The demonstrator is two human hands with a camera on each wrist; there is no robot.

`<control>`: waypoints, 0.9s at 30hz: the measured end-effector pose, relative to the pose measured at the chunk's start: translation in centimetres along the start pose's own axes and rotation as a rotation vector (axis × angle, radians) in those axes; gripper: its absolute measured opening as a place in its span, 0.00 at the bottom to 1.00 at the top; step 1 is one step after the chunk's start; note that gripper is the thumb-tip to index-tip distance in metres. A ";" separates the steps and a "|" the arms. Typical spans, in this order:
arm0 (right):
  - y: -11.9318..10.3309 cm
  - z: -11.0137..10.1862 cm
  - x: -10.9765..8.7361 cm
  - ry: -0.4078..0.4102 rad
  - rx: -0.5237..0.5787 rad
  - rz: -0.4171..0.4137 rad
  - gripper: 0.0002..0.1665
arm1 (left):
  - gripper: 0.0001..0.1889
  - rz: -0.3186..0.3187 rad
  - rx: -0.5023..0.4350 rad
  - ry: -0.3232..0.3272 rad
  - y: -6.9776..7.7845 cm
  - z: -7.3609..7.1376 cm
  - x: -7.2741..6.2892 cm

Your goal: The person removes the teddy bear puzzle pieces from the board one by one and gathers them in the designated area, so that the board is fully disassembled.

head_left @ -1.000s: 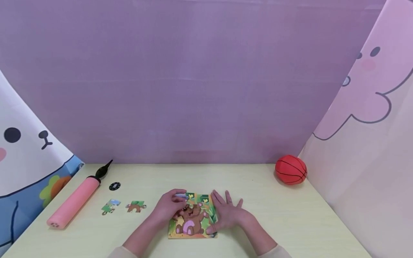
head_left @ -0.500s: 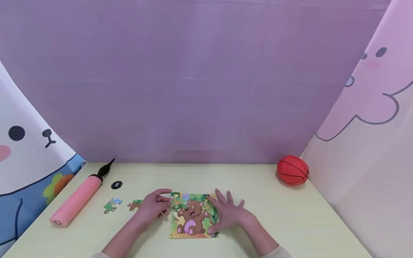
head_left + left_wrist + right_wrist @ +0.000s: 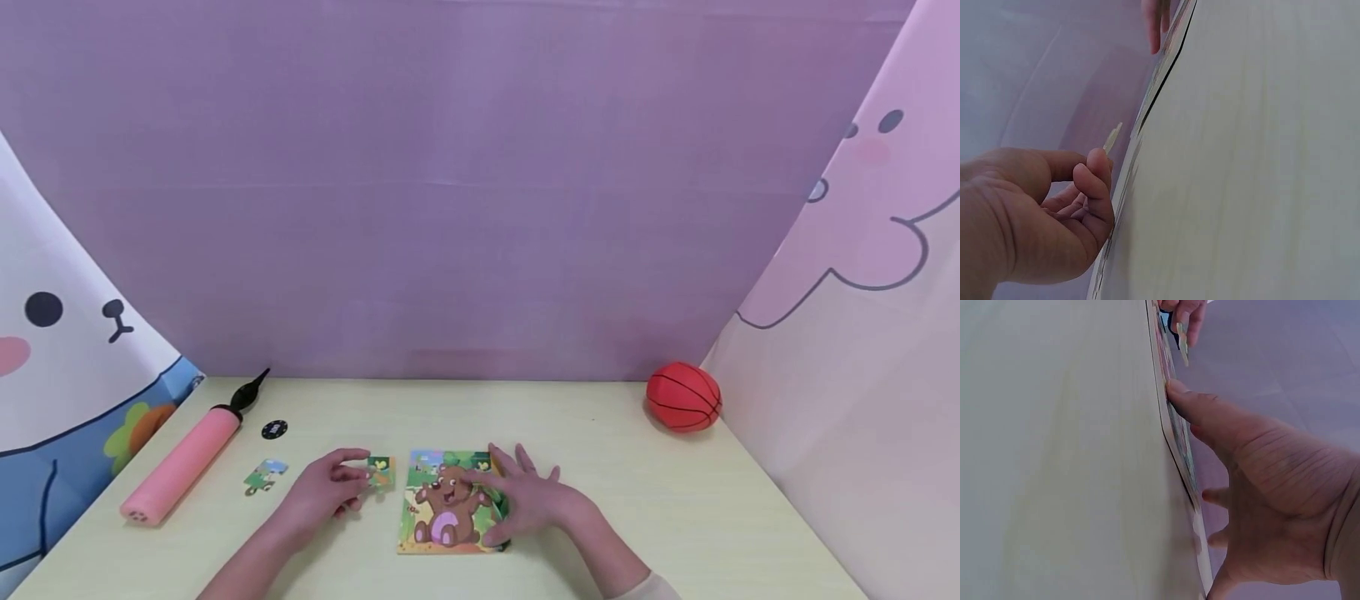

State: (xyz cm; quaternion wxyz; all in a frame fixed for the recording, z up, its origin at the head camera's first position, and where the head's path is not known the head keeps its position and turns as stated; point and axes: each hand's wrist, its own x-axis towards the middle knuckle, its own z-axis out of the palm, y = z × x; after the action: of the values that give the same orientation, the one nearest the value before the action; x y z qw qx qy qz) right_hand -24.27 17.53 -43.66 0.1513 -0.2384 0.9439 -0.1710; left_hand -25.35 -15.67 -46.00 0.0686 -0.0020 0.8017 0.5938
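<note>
In the head view, the pale table [image 3: 637, 492] has a purple cloth [image 3: 465, 208] behind it, a white cloth [image 3: 60, 383] at the left side and a pink cloth [image 3: 862, 233] at the right. The left hand [image 3: 321, 495] pinches the duck piece [image 3: 382, 472] in its fingers, and the bear puzzle [image 3: 444, 515] lies just right of these fingers. The right hand [image 3: 531, 503] rests with wide spread fingers on the right part of the puzzle. Left of the left fingers are a loose piece [image 3: 266, 477], a black chip [image 3: 274, 429] and, farther, a pink pump [image 3: 183, 465]. A red ball [image 3: 683, 397] is well to the right of the right fingers.

Half a second ago, the duck piece was at the puzzle's upper left corner; now it is apart, and the left hand covers the place where a brown piece was lying.

In the left wrist view, the duck piece shows edge-on, tilted, at the fingertips.

In the right wrist view, the thumb touches the puzzle's edge, and the duck piece is seen beyond it.
</note>
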 end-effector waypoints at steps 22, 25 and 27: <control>-0.4 0.0 -0.3 -0.063 -0.095 0.042 0.49 | 0.24 -0.044 0.065 -0.030 -0.8 -2.1 -0.3; -0.4 0.0 -0.3 -0.068 -0.094 0.040 0.49 | 0.24 -0.043 0.070 -0.024 -0.8 -2.1 -0.3; -0.4 0.0 -0.3 -0.071 -0.094 0.038 0.49 | 0.24 -0.039 0.071 -0.021 -0.9 -2.1 -0.3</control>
State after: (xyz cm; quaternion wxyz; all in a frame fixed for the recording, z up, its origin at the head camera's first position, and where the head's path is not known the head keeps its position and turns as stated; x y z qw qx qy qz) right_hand -23.90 17.35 -43.41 0.1766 -0.2330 0.9494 -0.1151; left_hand -25.17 -17.93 -46.19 0.0887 -0.0087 0.8214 0.5634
